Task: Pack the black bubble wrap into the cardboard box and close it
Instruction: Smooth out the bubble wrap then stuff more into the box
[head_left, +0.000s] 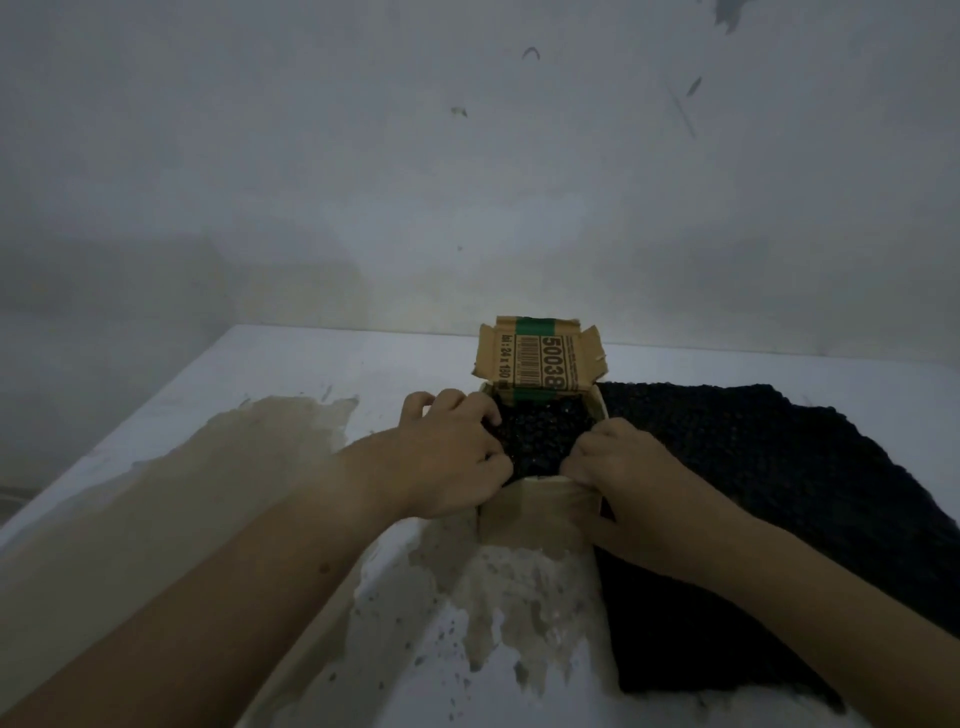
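Two bare arms reach in from the bottom, the left arm (208, 571) and the right arm (810, 597), and they are closest to us. Behind everything is a big grey wall (363, 156) with a few dark marks on it. Under it is a white counter (291, 369), and a wide brown patch (208, 467) spreads over its left and near part. On the right side of the counter lies a big sheet of black bubble wrap (769, 467), spread out flat and touching the right side of the box. The right arm lies across this sheet. More black bubble wrap fills the top of the cardboard box (535, 512), which stands in the middle of the counter between the two hands. I cannot tell if the wrap in the box and the sheet beside it are one piece. The box is open. Its lid (540, 358) stands up at the far side, with printed numbers, a bar code and a strip of green tape (545, 326) on it. The left hand (447, 457) is at the left edge of the box. Its fingers are curled and dig into the wrap inside, holding it. The right hand (623, 478) is at the near right corner of the box. Its fingers are curled too and clutch the wrap there, and the hand rests against the box wall
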